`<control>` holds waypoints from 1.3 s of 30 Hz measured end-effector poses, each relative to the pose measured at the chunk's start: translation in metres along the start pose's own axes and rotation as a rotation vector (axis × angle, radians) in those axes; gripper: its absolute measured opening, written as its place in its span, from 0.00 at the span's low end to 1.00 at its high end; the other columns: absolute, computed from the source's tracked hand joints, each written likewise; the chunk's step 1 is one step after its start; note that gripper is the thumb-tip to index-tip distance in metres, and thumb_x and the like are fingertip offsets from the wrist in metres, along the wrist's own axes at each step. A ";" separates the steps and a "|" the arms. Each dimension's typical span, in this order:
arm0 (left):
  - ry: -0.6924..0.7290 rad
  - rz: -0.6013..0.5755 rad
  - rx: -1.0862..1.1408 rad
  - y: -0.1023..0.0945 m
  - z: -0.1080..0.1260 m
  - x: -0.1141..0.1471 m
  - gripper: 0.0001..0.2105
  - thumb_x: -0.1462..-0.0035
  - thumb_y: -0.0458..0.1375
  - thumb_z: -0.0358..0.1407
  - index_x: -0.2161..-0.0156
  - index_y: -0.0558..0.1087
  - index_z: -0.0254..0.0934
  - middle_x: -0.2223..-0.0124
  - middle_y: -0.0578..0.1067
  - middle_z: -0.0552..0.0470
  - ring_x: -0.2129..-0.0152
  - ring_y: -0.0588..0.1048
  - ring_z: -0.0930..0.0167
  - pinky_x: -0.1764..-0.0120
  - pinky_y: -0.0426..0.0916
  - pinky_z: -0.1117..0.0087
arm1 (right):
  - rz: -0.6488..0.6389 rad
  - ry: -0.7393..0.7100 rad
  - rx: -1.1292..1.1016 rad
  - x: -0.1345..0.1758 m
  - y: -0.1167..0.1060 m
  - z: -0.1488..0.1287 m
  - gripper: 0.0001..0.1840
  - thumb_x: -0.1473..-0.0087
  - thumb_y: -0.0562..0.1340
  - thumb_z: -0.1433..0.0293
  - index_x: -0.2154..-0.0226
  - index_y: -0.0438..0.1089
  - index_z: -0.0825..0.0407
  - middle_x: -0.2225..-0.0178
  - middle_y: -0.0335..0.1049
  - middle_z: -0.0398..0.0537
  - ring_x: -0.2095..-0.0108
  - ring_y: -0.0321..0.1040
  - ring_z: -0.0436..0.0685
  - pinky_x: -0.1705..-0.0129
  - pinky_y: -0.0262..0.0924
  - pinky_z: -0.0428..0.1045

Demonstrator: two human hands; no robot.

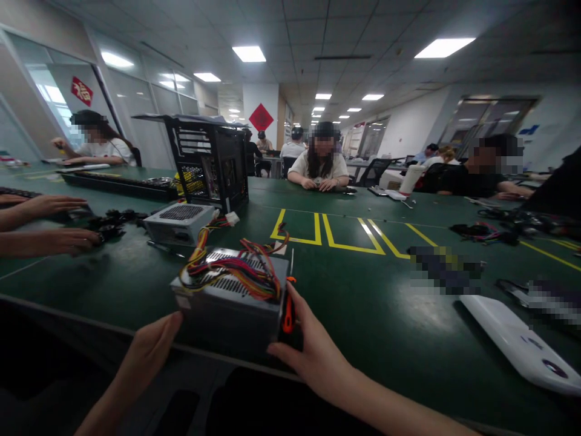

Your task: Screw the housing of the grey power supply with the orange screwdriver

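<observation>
A grey computer power supply unit sits at the table's near edge, a bundle of coloured cables lying across its vented top. Against its left end, my left hand presses with fingers together; some fingertips are hidden behind the box. My right hand is curled at the right end, thumb on the lower front corner. Between that hand and the box is a screwdriver with an orange and black handle, its thin shaft pointing up and away. Just behind stands a second power supply unit.
A black computer case stands upright behind the units. Another person's hands work at the left beside black cables. A white device lies at the right. Yellow tape lines mark the green table. Several people sit around.
</observation>
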State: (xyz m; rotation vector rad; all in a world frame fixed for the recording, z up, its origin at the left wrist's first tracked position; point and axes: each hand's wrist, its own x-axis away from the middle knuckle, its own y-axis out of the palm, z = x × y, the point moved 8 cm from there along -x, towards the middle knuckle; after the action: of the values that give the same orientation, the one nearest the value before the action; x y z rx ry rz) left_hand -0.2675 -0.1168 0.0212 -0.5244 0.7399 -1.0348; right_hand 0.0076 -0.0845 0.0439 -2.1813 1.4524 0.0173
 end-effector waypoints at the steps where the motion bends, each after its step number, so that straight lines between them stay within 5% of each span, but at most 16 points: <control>1: 0.060 -0.093 0.049 0.013 0.018 0.001 0.22 0.47 0.43 0.51 0.81 0.63 0.37 0.79 0.69 0.53 0.80 0.68 0.72 0.75 0.65 0.75 | 0.019 0.020 0.003 0.008 -0.009 0.006 0.42 0.54 0.62 0.69 0.40 0.41 0.46 0.41 0.50 0.52 0.41 0.48 0.58 0.40 0.44 0.59; 6: 0.228 -0.319 0.121 0.063 0.084 0.004 0.21 0.42 0.42 0.46 0.68 0.72 0.35 0.67 0.75 0.51 0.69 0.72 0.70 0.62 0.65 0.73 | 0.204 0.133 0.025 0.040 -0.059 0.036 0.28 0.46 0.54 0.66 0.43 0.50 0.46 0.43 0.54 0.52 0.44 0.54 0.57 0.45 0.53 0.57; 12: 0.355 -0.510 0.094 0.116 0.145 0.003 0.18 0.39 0.40 0.43 0.53 0.67 0.39 0.60 0.75 0.50 0.65 0.73 0.70 0.63 0.64 0.73 | 0.369 0.185 0.140 0.058 -0.109 0.053 0.21 0.46 0.53 0.61 0.50 0.58 0.49 0.46 0.58 0.55 0.46 0.56 0.59 0.45 0.51 0.58; 18: 0.379 -0.530 -0.166 0.147 0.165 -0.011 0.18 0.39 0.37 0.41 0.53 0.64 0.37 0.69 0.74 0.49 0.74 0.73 0.68 0.73 0.60 0.71 | 0.393 0.171 0.218 0.056 -0.132 0.058 0.23 0.44 0.49 0.63 0.46 0.53 0.48 0.47 0.58 0.54 0.46 0.56 0.58 0.46 0.51 0.57; 26: 0.395 -0.480 -0.153 0.168 0.194 -0.060 0.19 0.39 0.37 0.43 0.65 0.68 0.38 0.69 0.74 0.50 0.72 0.73 0.69 0.71 0.61 0.72 | 0.355 0.197 0.344 0.006 -0.174 0.075 0.24 0.45 0.50 0.65 0.45 0.54 0.50 0.49 0.63 0.51 0.49 0.61 0.57 0.49 0.54 0.54; 31: 0.353 -0.371 -0.261 0.178 0.210 -0.099 0.25 0.40 0.35 0.46 0.69 0.70 0.36 0.66 0.75 0.45 0.68 0.74 0.64 0.66 0.63 0.69 | 0.419 0.242 0.427 -0.028 -0.199 0.082 0.19 0.44 0.50 0.63 0.52 0.63 0.49 0.54 0.68 0.51 0.54 0.65 0.60 0.55 0.58 0.54; 39: 0.316 -0.340 -0.376 0.199 0.224 -0.146 0.28 0.40 0.33 0.45 0.62 0.73 0.31 0.59 0.74 0.37 0.60 0.73 0.58 0.60 0.64 0.63 | 0.480 0.388 0.522 -0.065 -0.217 0.106 0.20 0.41 0.46 0.60 0.63 0.68 0.52 0.66 0.71 0.49 0.62 0.67 0.58 0.60 0.60 0.54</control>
State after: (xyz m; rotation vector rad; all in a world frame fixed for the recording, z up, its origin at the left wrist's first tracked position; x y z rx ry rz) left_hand -0.0291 0.1112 0.0708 -0.8420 1.1654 -1.3203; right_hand 0.1962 0.0799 0.0589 -1.4330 1.9028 -0.5771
